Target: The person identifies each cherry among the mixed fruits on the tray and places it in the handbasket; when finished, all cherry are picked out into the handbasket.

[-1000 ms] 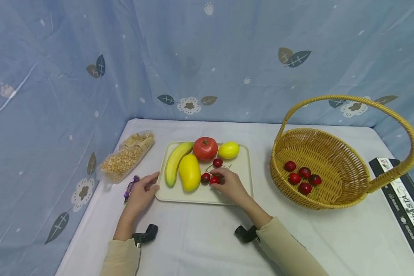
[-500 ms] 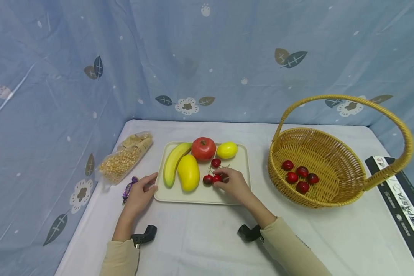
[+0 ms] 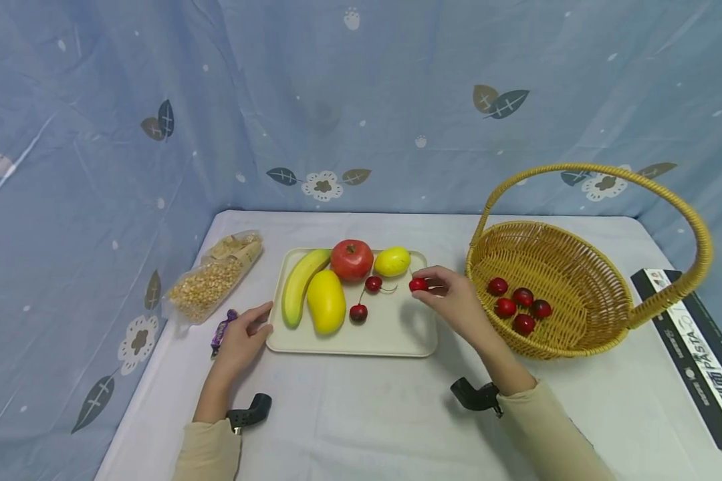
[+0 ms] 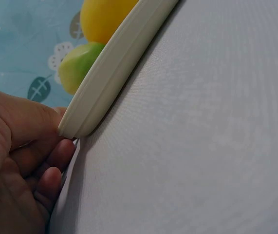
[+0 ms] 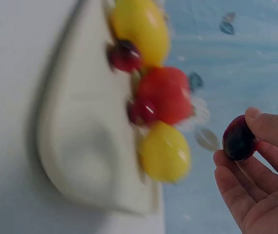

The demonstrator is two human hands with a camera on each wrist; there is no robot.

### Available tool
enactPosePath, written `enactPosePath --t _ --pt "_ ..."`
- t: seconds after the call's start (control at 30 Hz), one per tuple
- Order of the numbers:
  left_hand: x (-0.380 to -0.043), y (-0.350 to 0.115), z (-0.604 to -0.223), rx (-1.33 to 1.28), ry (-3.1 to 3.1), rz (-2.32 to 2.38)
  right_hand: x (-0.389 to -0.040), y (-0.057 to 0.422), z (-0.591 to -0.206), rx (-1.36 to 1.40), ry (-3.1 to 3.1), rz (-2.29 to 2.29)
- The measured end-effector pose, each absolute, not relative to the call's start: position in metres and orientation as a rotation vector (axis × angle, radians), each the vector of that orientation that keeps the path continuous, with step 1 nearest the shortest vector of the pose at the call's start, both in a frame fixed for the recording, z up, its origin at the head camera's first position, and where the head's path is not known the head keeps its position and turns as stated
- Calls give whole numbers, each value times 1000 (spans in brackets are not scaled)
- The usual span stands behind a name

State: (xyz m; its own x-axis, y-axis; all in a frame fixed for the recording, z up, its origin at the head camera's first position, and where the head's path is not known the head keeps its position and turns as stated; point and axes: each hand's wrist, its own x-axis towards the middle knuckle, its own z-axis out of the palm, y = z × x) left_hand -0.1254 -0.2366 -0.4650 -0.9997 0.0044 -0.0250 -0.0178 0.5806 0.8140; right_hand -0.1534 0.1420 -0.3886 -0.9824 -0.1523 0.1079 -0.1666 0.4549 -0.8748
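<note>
My right hand (image 3: pixel 457 304) pinches a red cherry (image 3: pixel 418 284) between thumb and fingertips, raised over the right side of the cream tray (image 3: pixel 391 337). In the right wrist view, this cherry (image 5: pixel 239 139) looks dark in the fingers. Two stemmed cherries (image 3: pixel 358 312) lie on the tray beside a mango (image 3: pixel 326 302), a banana (image 3: pixel 301 287), a red pomegranate-like fruit (image 3: pixel 351 260) and a lemon (image 3: pixel 392 261). At the tray's left edge rests my left hand (image 3: pixel 243 339), thumb and fingers apart. Its thumb tip meets the tray's rim (image 4: pixel 109 73) in the left wrist view.
A wicker basket (image 3: pixel 616 267) with a tall handle stands to the right, several cherries (image 3: pixel 523 324) inside. Beyond it lies a black-and-white pasta box (image 3: pixel 692 361). On the left are a bag of corn kernels (image 3: pixel 207 287) and a purple-wrapped candy (image 3: pixel 221 333).
My right hand has lifted one cherry off the tray and carried it right, toward the basket. The left hand stays at the tray's edge.
</note>
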Motion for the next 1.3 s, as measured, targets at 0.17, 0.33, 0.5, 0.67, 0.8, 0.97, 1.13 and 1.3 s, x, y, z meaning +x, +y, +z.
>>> enactPosePath --t 0.17,0.33,0.5,0.67,0.8,0.97,1.13,1.3 --pt "-125 -237 -465 -14 2765 1433 -149 180 -375 235 -2631 1509" --pt "-125 -236 -465 -20 2772 1423 -144 218 -369 171 -2607 1479" --pt "-124 -235 -465 -24 2782 1407 -142 254 -370 65 -2618 1395" --pt "-124 -235 -464 -42 2779 1416 -147 281 -373 -30 -2684 1263" --pt "-125 -235 -464 -37 2784 1394 -150 295 -377 -69 -2753 1196" --pt "-125 -236 -464 -23 2798 1381 -154 305 -386 -122 -2843 1125" --pt "-125 -236 -465 -28 2788 1385 -155 311 -394 -182 -2901 1104" --pt "-126 -236 -465 -29 2796 1380 -156 313 -396 -210 -2920 1140"
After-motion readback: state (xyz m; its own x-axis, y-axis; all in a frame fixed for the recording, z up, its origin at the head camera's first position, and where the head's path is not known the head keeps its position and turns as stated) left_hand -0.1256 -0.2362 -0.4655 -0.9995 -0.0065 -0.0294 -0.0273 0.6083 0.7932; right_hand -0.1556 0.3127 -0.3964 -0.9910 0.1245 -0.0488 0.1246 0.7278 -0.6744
